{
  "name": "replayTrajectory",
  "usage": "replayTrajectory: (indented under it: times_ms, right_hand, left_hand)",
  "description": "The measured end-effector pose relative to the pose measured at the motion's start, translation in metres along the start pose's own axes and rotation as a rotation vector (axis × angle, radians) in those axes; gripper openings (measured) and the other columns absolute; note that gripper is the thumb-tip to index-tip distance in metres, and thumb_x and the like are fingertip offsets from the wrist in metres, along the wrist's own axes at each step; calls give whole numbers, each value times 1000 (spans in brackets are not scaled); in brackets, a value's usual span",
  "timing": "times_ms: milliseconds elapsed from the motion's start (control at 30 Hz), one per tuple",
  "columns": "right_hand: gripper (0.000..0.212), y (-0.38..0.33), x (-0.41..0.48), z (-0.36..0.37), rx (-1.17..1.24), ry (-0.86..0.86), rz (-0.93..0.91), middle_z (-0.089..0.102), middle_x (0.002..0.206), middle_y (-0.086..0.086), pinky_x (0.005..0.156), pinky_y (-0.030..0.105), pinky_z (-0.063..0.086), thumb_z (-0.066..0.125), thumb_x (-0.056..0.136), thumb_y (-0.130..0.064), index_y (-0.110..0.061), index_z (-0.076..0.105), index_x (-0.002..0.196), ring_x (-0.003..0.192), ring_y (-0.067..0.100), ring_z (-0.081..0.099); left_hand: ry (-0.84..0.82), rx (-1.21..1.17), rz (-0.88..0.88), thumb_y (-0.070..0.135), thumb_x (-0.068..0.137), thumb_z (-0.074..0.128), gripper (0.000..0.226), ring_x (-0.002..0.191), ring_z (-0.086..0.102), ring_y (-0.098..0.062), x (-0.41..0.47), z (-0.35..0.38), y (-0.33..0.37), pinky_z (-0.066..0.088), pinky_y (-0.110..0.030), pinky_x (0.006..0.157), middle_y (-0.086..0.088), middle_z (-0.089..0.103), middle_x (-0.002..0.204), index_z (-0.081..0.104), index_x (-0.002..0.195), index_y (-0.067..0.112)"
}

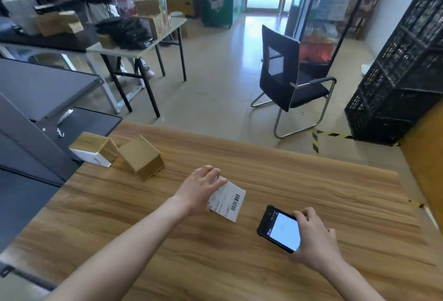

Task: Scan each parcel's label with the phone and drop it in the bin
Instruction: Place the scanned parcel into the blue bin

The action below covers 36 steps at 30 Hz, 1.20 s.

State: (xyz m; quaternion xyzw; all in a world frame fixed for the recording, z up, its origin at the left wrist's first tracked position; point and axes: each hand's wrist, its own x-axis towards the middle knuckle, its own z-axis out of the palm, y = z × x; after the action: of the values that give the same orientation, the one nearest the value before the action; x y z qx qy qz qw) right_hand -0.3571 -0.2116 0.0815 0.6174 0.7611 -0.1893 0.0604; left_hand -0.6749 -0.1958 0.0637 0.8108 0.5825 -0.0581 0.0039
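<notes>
Fingers (212,173) of the left hand (200,188) curl over a small labelled parcel (227,201) at lower centre of the frame, barcode tilted up. Just to its right, the right hand (314,236) grips a lit phone (279,229). A clean scan likely means squaring the phone over the barcode and holding the parcel steady. Two boxes (141,160) wait at the left of the wooden table (311,181). A chair (287,85) and black crates (402,66) stand beyond.

The left arm stretches forward from the lower left, its left hand (200,189) palm-down with fingers curled over the far edge of a parcel (230,202). The right hand (316,236), nearer the body, grips a phone (279,229) by its right edge, fingers bent.
</notes>
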Motion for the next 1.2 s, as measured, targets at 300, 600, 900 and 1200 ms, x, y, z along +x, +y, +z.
replayTrajectory:
  times_ms: [300,600,900,1200]
  right_hand:
    - [98,148,-133,33,482,134,243,27,122,-14,88,33,38,78,50,-34,-32,35,138,108,7,44]
    - [90,311,-390,91,802,410,887,30,115,-11,79,29,52,80,52,-30,-27,39,131,99,9,51]
    - [94,327,-634,167,996,780,1567,31,125,-4,90,27,45,82,56,-29,-22,35,137,119,14,43]
    - [65,363,-763,240,1082,1000,1924,44,102,-15,79,33,48,72,49,-24,-28,44,107,106,12,36]
  left_hand:
    - [65,-119,88,58,65,68,89,134,28,-27,29,-37,170,36,-38,108,-6,37,140,39,144,27]
    - [5,-181,604,74,68,57,89,127,27,-21,74,-53,495,46,-36,98,2,29,139,30,143,36]
    - [-125,-57,1341,86,57,48,102,123,28,-21,-8,-61,850,45,-36,96,3,30,132,30,142,32]
    - [-240,84,1785,81,58,54,101,115,34,-23,-126,7,1088,39,-34,99,0,38,125,36,144,30]
